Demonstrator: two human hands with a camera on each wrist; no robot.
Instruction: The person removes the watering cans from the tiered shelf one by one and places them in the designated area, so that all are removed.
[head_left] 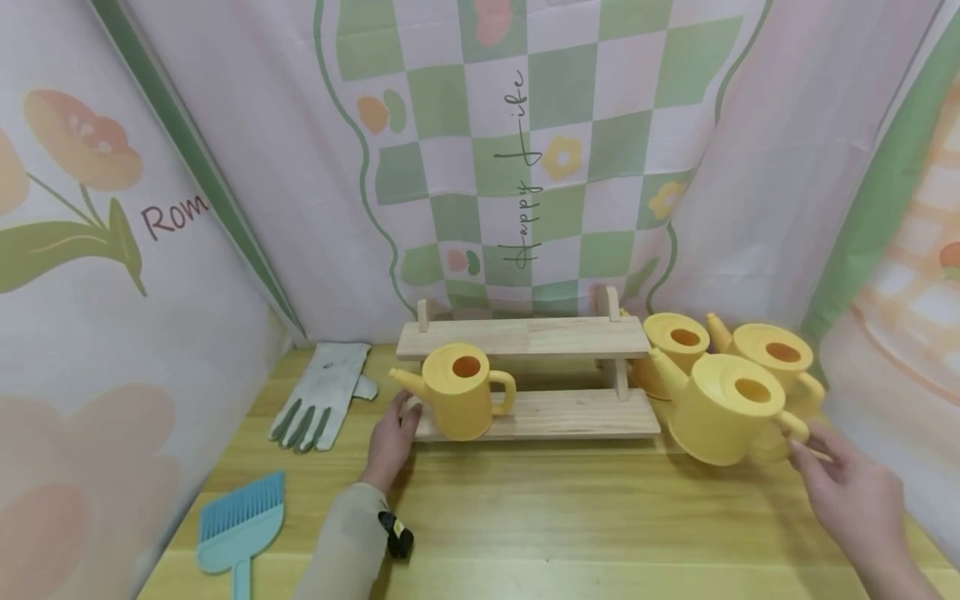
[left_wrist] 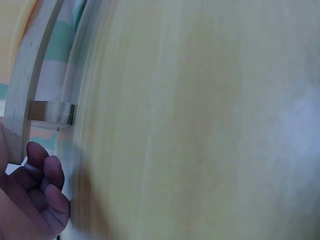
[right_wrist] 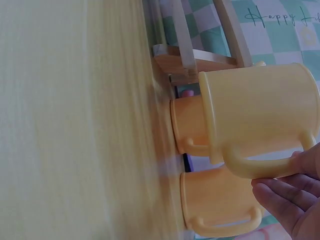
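Note:
My right hand (head_left: 855, 492) pinches the handle of a yellow watering can (head_left: 716, 417), its spout pointing left. In the right wrist view this can (right_wrist: 260, 110) hangs above the wooden table, thumb and fingers on its handle (right_wrist: 260, 167). Another yellow watering can (head_left: 461, 404) stands at the left end of the lower board of a two-tier wooden shelf (head_left: 577, 414). My left hand (head_left: 392, 437) holds the left end of that lower board; in the left wrist view its curled fingers (left_wrist: 52, 172) reach around the board's end (left_wrist: 22, 100).
Two more yellow watering cans, one near the shelf (head_left: 663, 337) and one farther right (head_left: 787, 358), stand behind the held one. A white and green glove (head_left: 322, 396) lies left of the shelf, with a blue brush (head_left: 243, 525) nearer me. Printed curtains (head_left: 562, 208) hang behind.

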